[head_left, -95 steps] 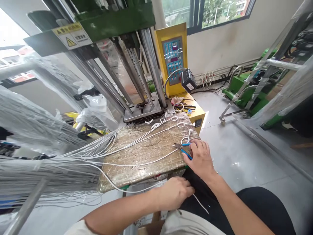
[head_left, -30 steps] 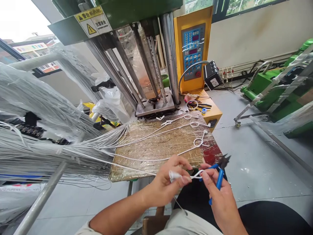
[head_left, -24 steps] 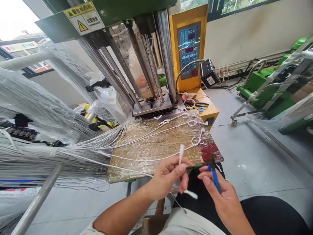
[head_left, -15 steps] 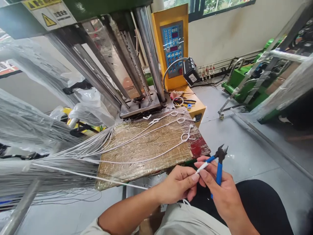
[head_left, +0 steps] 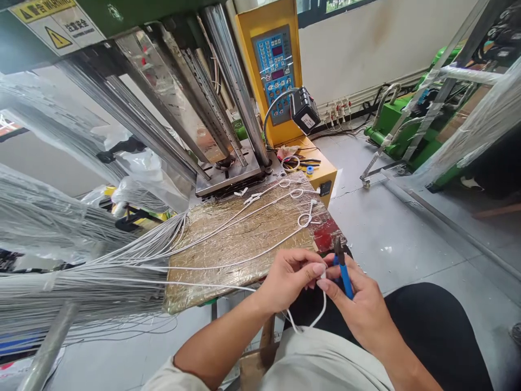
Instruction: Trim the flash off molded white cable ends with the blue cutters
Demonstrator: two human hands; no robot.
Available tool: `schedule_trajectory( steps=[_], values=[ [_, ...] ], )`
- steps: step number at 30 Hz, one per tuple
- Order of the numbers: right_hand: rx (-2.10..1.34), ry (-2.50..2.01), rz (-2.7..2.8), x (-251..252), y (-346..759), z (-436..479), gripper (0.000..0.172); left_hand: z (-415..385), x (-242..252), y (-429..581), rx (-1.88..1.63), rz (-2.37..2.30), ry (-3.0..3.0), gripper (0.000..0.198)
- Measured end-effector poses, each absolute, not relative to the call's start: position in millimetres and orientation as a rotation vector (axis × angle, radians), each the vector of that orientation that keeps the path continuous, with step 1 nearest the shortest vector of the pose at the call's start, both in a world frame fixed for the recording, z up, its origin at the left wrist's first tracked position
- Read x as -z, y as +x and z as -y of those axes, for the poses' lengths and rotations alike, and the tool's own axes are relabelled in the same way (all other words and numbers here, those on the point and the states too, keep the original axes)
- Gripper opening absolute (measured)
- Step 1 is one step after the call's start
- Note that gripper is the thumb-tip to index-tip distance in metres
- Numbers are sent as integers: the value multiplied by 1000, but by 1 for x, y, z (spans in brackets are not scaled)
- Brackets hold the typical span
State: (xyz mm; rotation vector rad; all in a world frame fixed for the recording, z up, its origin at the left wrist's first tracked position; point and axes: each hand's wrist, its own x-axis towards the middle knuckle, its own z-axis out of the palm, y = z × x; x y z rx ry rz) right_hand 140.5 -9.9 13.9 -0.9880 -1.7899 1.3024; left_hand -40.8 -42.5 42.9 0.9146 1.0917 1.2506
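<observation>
Low in the middle of the frame, the left hand [head_left: 290, 278] is closed in a pinch, thumb and fingertips gripping the end of a white cable [head_left: 321, 312], which sags in a loop below the knuckles toward the lap. Just to its right, the right hand [head_left: 363, 310] is wrapped around the blue handles of a pair of flush cutters [head_left: 342, 270], nose pointing up and away, while its forefinger and thumb touch the same cable end. Whether the blades are parted cannot be told from this angle. To do this trimming well, it seems best to hold the cable end firmly close to the blades, lay the flat face of the cutters against the moulded part, and nip only the excess, with the fingertips clear of the edges and the sheath unnicked. Above the hands lies a film-wrapped work board [head_left: 244, 247] with a red patch at its near right corner. More white cables run across it, some ending in small coiled loops [head_left: 303, 220]. They fan out from a thick cable bundle [head_left: 81, 282] at the left of the frame. Behind the board stands a green moulding press, its steel platen [head_left: 228, 174] level with the board, and a yellow control panel [head_left: 277, 70] at upper centre.
</observation>
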Motion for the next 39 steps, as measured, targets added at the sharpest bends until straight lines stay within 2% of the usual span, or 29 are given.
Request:
schedule_trajectory(
  steps=[5, 9, 17, 26, 34, 39],
  values=[
    [-1161, -986, 1920, -12, 158, 15, 34, 44, -29, -40, -1453, -1001, 628, 24],
    [-991, -990, 2105, -9, 169, 24, 27, 49, -16, -40, -1529, -954, 596, 18],
    [-583, -884, 2230, -6, 169, 30, 28, 56, -12, -39, -1598, -955, 801, 9],
    [-368, -790, 2356, -7, 170, 21, 25, 59, -8, -43, -1588, -1028, 943, 16],
    [-376, -718, 2373, -7, 170, 18, 25, 62, -9, -41, -1612, -1045, 987, 10],
    [-405, -712, 2378, -9, 169, 17, 19, 64, -7, -42, -1593, -1047, 979, 9]
  ],
)
